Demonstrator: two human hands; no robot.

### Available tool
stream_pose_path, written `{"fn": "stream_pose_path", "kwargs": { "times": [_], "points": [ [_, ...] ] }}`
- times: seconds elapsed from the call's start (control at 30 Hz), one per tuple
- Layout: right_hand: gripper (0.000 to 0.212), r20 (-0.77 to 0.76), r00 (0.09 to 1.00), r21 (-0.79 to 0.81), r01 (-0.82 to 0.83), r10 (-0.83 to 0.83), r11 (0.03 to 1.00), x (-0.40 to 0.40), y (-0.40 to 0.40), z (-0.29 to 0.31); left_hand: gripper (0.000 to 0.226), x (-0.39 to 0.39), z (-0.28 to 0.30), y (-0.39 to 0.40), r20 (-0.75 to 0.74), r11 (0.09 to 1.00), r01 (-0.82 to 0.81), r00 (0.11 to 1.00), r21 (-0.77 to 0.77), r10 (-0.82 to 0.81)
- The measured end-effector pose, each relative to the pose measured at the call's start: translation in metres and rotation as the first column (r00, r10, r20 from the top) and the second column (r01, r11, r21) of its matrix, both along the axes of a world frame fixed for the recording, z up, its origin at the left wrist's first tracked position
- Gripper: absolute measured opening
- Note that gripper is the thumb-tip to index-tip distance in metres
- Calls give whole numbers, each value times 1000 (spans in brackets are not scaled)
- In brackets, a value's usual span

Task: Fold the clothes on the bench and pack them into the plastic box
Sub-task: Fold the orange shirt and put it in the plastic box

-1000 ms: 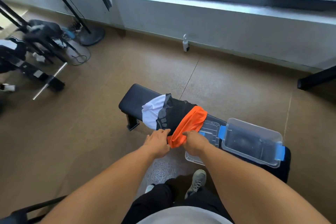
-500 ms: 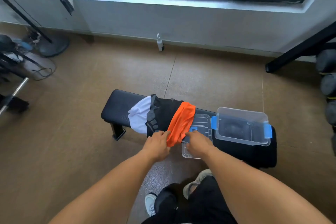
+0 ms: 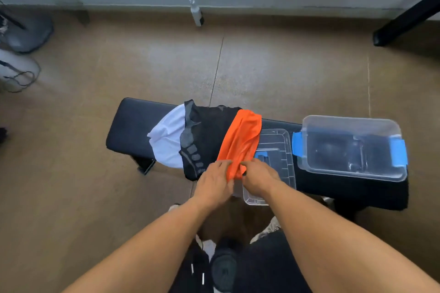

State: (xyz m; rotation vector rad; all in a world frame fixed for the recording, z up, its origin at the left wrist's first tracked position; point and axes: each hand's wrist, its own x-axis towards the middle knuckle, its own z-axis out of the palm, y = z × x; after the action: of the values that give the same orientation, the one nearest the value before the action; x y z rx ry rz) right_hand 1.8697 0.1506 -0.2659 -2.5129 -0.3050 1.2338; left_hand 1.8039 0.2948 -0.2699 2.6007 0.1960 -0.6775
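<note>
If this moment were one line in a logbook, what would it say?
step: start folding | hands: left hand and right hand pinch orange garment near edge | bench: three garments | plastic box: open, lid beside

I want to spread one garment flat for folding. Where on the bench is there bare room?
Bare: the bench end left of the white garment. Crowded: black garment, orange garment, which both hands grip, lid, then plastic box.
</note>
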Motion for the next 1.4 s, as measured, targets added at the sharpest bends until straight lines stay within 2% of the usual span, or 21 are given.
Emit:
{"fn": "stream_pose_path", "kwargs": {
  "times": [0.07, 0.13, 0.23, 0.3, 0.33, 0.4, 0.5, 0.63, 0.7, 0.87, 1.07, 1.17, 1.23, 1.3, 1.33, 1.4],
  "points": [
    [49, 32, 999, -15, 21, -21, 1000, 11, 8, -32, 56, 13, -40, 7, 35, 992, 129, 991, 6, -129],
    [51, 124, 991, -27, 45, -41, 999, 28, 17, -68, 54, 33, -83, 20, 123, 985, 170, 978, -1, -169],
    [56, 317, 947, -11, 50, -44, 999, 53, 27, -127, 46, 68, -144, 40, 389, 984, 177, 907, -8, -160],
    [58, 480, 876, 41, 31, -47, 999, 72, 31, -167, 42, 95, -179, 54, 560, 990, 136, 822, -22, -101],
    [59, 554, 830, 82, 26, -67, 996, 84, 32, -185, 43, 111, -192, 60, 600, 992, 123, 795, -19, -87],
    [61, 653, 749, 140, 27, -113, 990, 105, 36, -216, 52, 149, -218, 71, 599, 984, 172, 784, 39, -161],
    [67, 706, 702, 135, -7, -91, 991, 125, 45, -243, 69, 189, -245, 83, 500, 957, 244, 817, 156, -289],
    [55, 799, 585, 171, 2, -140, 985, 128, 49, -263, 67, 191, -270, 81, 558, 955, 164, 782, 245, -278],
    [54, 818, 556, 181, -4, -148, 984, 128, 49, -265, 68, 190, -273, 80, 568, 952, 156, 772, 263, -284],
    [57, 829, 543, 161, -7, -132, 987, 130, 49, -268, 69, 193, -271, 75, 566, 944, 148, 770, 294, -297],
    [58, 832, 542, 141, -7, -114, 990, 130, 49, -268, 66, 184, -269, 70, 613, 970, 98, 759, 222, -218],
    [59, 834, 543, 114, 5, -99, 993, 133, 50, -268, 56, 186, -268, 69, 645, 979, 67, 743, 193, -178],
    [59, 839, 538, 78, 26, -80, 997, 130, 54, -266, 42, 181, -264, 68, 698, 968, 23, 689, 251, -198],
    [58, 853, 517, 48, 54, -69, 997, 127, 56, -266, 33, 172, -258, 61, 682, 924, 7, 672, 383, -288],
    [57, 853, 517, 40, 72, -72, 997, 126, 57, -265, 36, 167, -256, 57, 663, 912, 14, 682, 410, -309],
    [54, 852, 516, 39, 107, -89, 994, 122, 58, -265, 46, 156, -257, 55, 654, 929, 41, 699, 367, -289]
  ]
}}
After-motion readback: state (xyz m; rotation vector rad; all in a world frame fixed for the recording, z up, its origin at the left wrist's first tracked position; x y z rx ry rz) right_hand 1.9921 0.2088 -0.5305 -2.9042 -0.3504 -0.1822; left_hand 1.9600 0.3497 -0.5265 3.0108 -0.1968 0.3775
